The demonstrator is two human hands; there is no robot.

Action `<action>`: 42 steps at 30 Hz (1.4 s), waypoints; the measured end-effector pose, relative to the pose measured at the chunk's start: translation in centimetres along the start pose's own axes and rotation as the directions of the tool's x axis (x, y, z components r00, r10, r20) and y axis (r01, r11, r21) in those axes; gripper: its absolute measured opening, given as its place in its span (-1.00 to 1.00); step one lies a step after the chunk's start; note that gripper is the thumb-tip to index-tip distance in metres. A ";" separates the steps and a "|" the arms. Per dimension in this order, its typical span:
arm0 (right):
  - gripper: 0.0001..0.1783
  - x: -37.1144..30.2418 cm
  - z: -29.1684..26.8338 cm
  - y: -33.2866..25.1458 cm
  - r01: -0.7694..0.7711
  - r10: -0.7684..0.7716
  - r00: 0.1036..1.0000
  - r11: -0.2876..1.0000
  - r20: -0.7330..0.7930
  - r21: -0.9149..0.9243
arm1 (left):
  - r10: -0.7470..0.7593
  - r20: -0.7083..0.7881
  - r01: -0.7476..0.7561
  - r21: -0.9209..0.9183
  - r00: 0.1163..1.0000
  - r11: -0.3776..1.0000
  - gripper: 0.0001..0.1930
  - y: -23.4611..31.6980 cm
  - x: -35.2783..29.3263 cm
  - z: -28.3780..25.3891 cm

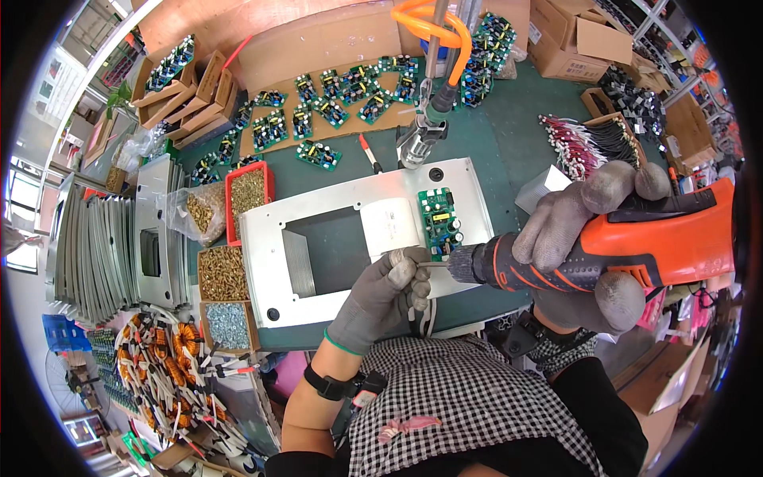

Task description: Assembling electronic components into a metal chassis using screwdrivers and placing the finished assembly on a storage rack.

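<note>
In my right hand point(552, 226), gloved in grey, is an orange and black cordless drill point(652, 242), held level with its chuck toward the left. A thin bit point(439, 264) sticks out of the chuck. My left hand point(373, 298), also gloved, is pinched closed at the bit's tip; its fingers hide whether a screw is there. Just beyond both hands lies a white metal panel point(334, 195) with a large rectangular cutout. On the panel's right part rests a green circuit board point(439, 222), beside a pale sheet or flap point(389, 225).
A hanging screwdriver point(417, 143) with an orange coiled hose is above the panel. Left are a red screw bin point(270, 187), a brass standoff box point(222, 273), a silver screw box point(229, 324) and stacked panels point(95, 246). Several circuit boards point(330, 111) lie behind; wire bundles point(576, 147) lie right.
</note>
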State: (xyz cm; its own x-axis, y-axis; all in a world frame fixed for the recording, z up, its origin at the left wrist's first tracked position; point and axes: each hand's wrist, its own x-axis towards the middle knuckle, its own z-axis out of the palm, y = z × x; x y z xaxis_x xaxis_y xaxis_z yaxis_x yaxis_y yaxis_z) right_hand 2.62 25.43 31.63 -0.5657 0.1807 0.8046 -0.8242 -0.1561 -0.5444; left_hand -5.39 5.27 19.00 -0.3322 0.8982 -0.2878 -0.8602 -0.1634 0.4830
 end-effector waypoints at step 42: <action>-0.41 -6.5 1.4 4.8 -0.340 0.211 0.881 0.905 -0.424 -0.255 | 0.109 -0.390 0.206 0.679 0.914 0.705 -0.72 -4.0 2.6 -1.8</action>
State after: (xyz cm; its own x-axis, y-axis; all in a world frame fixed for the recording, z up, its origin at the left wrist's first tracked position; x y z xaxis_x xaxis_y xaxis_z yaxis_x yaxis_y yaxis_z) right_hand 2.40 22.17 24.07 -0.6834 0.5382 0.4932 -0.5609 0.0453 -0.8266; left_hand -3.51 7.56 14.78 -0.5484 0.6444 -0.5329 -0.4117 0.3467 0.8428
